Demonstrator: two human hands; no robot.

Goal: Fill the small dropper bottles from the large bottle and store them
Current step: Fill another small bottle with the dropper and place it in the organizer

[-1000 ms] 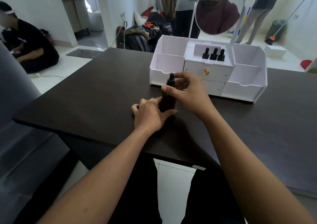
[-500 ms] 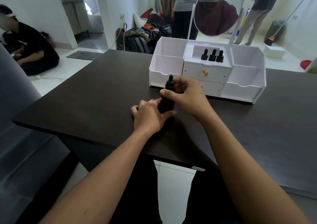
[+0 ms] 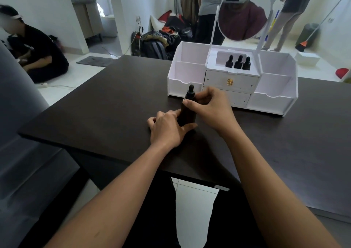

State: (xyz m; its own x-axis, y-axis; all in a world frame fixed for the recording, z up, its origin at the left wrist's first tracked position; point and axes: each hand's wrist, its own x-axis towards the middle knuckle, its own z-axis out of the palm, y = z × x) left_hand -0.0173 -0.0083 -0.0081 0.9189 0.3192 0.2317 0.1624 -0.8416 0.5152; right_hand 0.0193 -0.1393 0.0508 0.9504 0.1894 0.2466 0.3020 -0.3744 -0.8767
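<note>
A large dark bottle [image 3: 188,113] with a black dropper cap stands upright on the dark table [image 3: 114,99], just in front of the white organizer [image 3: 273,88]. My left hand [image 3: 167,128] grips the bottle's base, thumb on the near side and fingers round the left. My right hand [image 3: 209,109] holds the bottle's shoulder below the cap between thumb and curled fingers. Three small black dropper bottles [image 3: 238,62] stand side by side in the organizer's top middle recess.
The organizer has open side bins, two shut drawers with a gold knob [image 3: 230,82] and a round mirror [image 3: 245,12] on a stand. A grey sofa [image 3: 22,153] lies to the left. People sit and stand in the room behind.
Both hands stay on the large bottle in the same place. My right hand's fingers have shifted slightly around the bottle's neck. The view has drifted a little.
</note>
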